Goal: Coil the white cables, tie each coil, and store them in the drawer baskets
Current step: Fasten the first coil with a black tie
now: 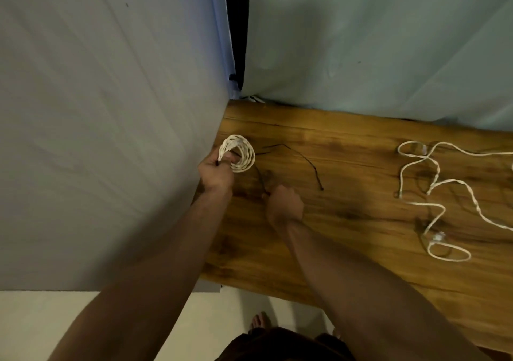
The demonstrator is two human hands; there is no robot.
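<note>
My left hand (216, 173) grips a coiled white cable (241, 149) at the left end of the wooden table (347, 222), close to the grey cloth. A thin black tie (298, 156) lies on the wood just right of the coil, and another dark strand runs from the coil down to my right hand (283, 203). That hand's fingers are curled and pinch the strand's lower end. Loose white cables (433, 194) sprawl uncoiled over the right part of the table. No drawer or basket is in view.
Grey cloth (111, 138) hangs along the table's left side and pale cloth (388, 41) behind it, with a dark gap between them. The table's front edge runs diagonally above a light floor (236, 305), where a bare foot (259, 320) shows.
</note>
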